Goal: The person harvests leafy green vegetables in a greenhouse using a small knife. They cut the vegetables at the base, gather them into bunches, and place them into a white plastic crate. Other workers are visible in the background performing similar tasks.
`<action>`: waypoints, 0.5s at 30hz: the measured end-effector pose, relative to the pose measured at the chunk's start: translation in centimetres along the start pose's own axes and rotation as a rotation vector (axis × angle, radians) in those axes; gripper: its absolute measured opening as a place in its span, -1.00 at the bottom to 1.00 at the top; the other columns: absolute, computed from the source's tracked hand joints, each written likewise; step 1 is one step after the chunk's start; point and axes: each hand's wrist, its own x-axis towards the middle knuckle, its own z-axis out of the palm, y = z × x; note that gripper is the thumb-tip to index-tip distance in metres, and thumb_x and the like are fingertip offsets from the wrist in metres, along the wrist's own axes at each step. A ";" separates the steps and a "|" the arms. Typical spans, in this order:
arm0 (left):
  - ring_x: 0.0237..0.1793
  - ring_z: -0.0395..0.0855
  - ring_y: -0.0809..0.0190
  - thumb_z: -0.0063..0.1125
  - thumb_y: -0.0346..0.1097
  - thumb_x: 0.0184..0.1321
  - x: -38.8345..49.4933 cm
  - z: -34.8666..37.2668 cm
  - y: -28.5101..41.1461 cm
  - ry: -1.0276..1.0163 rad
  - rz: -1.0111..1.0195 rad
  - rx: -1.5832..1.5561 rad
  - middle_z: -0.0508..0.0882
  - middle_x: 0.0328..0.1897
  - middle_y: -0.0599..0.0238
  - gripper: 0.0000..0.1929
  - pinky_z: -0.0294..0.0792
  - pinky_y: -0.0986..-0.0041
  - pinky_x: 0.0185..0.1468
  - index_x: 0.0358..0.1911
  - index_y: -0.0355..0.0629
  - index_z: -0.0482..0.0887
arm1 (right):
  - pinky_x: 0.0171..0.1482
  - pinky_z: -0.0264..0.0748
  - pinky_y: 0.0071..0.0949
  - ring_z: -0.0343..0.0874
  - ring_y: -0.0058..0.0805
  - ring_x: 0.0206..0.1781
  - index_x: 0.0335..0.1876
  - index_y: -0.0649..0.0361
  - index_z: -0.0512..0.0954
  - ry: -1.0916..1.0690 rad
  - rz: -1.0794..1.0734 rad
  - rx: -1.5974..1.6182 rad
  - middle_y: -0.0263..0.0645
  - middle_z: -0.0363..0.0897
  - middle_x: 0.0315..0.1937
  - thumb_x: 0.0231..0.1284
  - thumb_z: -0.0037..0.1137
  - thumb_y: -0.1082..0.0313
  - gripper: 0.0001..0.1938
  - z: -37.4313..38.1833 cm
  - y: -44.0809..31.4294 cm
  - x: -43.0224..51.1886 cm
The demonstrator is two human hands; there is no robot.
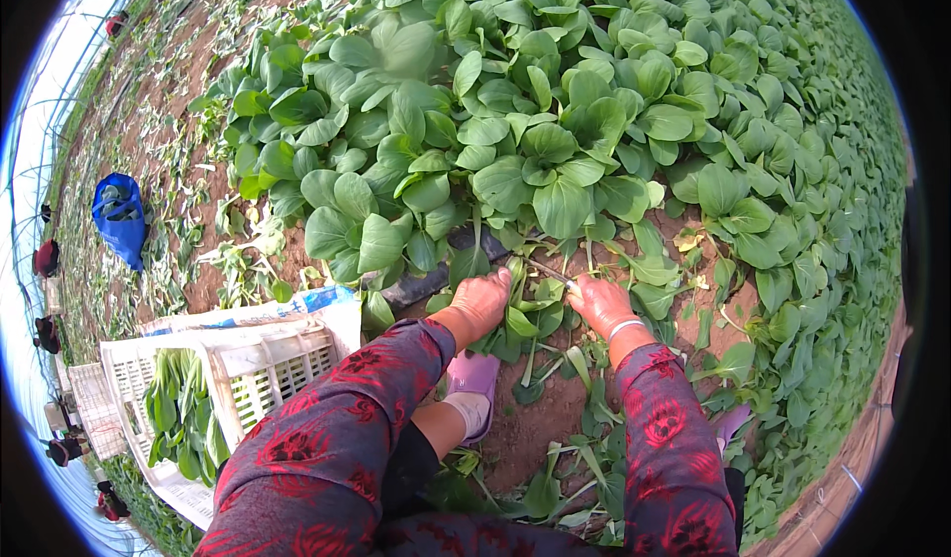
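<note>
My left hand (481, 300) is closed around a bok choy plant (524, 308), whose leaves hang just above the ground. In my right hand (603, 306) is the handle of a thin-bladed cutting tool (548, 269), possibly a small sickle or knife. Its blade slants toward the plant's base, close to my left thumb; whether it touches the stem is hard to tell. Directly ahead stands a dense bed of bok choy (550, 148). Cut leaves and stalks (587, 445) lie on the soil below my hands.
To the left stands a white plastic crate (271, 356) with bok choy (182, 408) inside. A printed sack (252, 315) lies beside it. Farther off is a blue bag (120, 219). Several people work along the far left edge. My pink clog (475, 378) is between my arms.
</note>
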 end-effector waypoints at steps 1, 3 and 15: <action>-0.35 0.67 -0.07 -0.05 -0.36 0.10 0.1 -0.3 0.0 -0.011 -0.014 -0.024 0.64 -0.35 0.00 -0.74 0.50 0.17 -0.27 -0.14 -0.27 0.38 | -0.19 0.49 -0.06 0.60 0.03 -0.28 -0.22 0.17 0.46 0.005 0.021 -0.009 -0.02 0.62 -0.41 0.12 0.10 0.05 -0.68 -0.1 -0.2 0.0; -0.31 0.65 -0.12 -0.03 -0.31 0.12 0.3 -1.5 -0.4 0.004 -0.100 -0.187 0.65 -0.34 -0.03 -0.75 0.48 0.11 -0.20 -0.14 -0.23 0.40 | -0.20 0.50 -0.07 0.60 0.03 -0.29 -0.23 0.17 0.46 0.042 0.054 0.034 -0.03 0.62 -0.42 0.11 0.12 0.04 -0.67 0.3 -0.4 -1.3; -0.14 0.59 0.32 0.18 -0.37 0.00 -0.6 -16.0 -4.4 -0.273 0.018 -0.852 0.66 -0.17 0.24 -0.57 0.41 0.46 -0.02 0.02 -0.26 0.53 | -0.20 0.42 -0.01 0.51 0.19 -0.25 -0.34 0.19 0.40 0.114 0.128 0.482 0.11 0.55 -0.41 0.04 0.19 0.02 -0.62 -0.4 -3.9 -7.0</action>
